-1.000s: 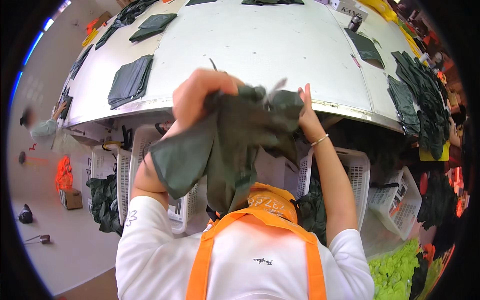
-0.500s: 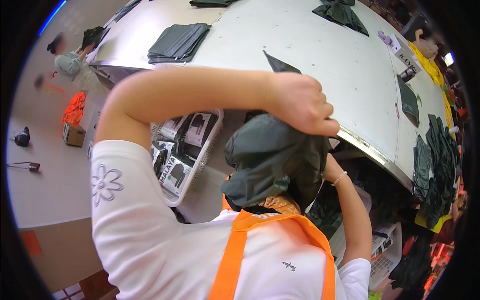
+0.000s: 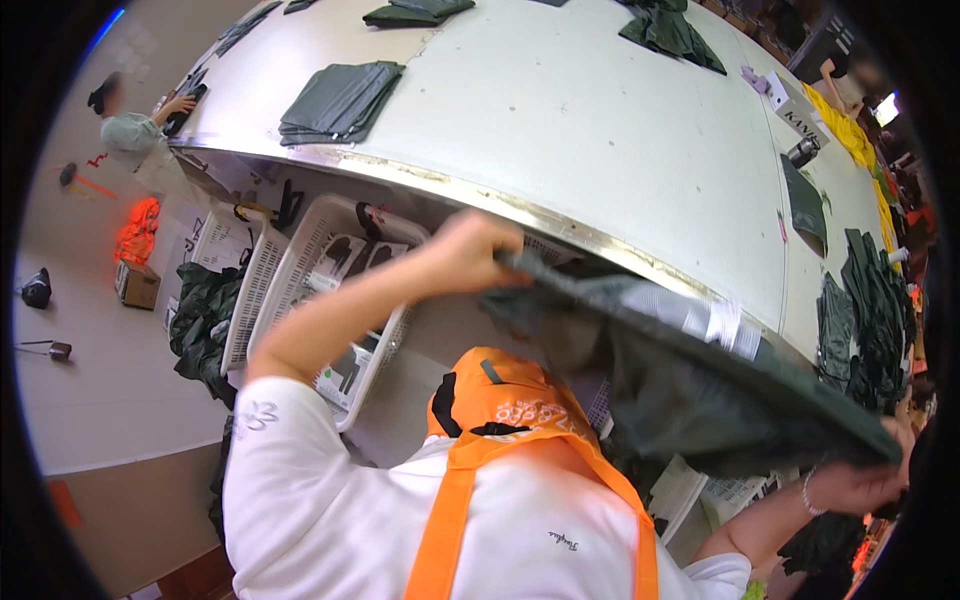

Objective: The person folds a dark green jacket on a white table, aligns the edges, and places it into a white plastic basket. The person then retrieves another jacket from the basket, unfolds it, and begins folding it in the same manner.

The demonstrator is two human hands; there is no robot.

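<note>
A dark green garment (image 3: 700, 370) of thin, slick-looking cloth is stretched in the air in front of me, sloping down from left to right and blurred by motion. My left hand (image 3: 472, 252) is closed on its upper left end. At the far right, my right hand (image 3: 865, 485) grips the opposite corner, with a bead bracelet on that wrist. A pale, striped patch (image 3: 715, 318) shows along the upper edge of the cloth. Exactly which garment it is, I cannot tell.
Beyond the cloth stretches a large white table (image 3: 560, 130) with a metal edge. On it lie a folded dark green stack (image 3: 342, 102), loose dark garments (image 3: 865, 300) and a white box (image 3: 795, 108). White baskets (image 3: 262, 330) with packages stand below. A person (image 3: 130, 125) works at far left.
The garment was bunched up close to me and is now spread out sideways. My left hand has moved left and down; my right hand has swung far out to the right.
</note>
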